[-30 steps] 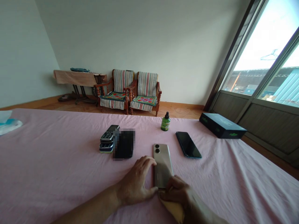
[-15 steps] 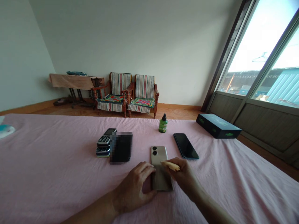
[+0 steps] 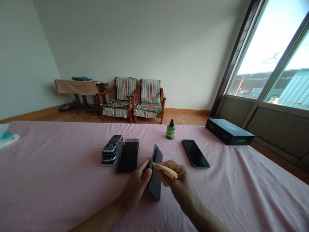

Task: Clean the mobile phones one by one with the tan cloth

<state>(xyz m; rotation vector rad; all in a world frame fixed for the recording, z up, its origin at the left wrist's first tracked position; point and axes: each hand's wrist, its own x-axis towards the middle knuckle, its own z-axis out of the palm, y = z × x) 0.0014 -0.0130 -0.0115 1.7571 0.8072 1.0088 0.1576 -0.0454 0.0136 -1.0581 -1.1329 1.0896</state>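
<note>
A smartphone [image 3: 155,175] stands tilted on its long edge, its dark screen turned to the right. My left hand [image 3: 135,187] grips it from the left, with the thumb near its upper edge. In my right hand [image 3: 180,180] is a folded yellowish cloth [image 3: 166,170], pressed against the phone's edge. Another smartphone [image 3: 195,154] lies screen up to the right. Left of my hands are a stack of keypad phones [image 3: 111,149] and a dark, partly pixelated flat object [image 3: 127,156].
A green bottle [image 3: 170,130] with a black cap stands behind the phones. At the right rear lies a black box [image 3: 229,131]. Pink fabric [image 3: 60,177] covers the surface. Two wooden chairs [image 3: 147,96] stand beyond its far edge.
The smartphone lay flat with its back up; now my left hand has lifted and turned it on edge. My right hand has moved the cloth left to the phone's edge.
</note>
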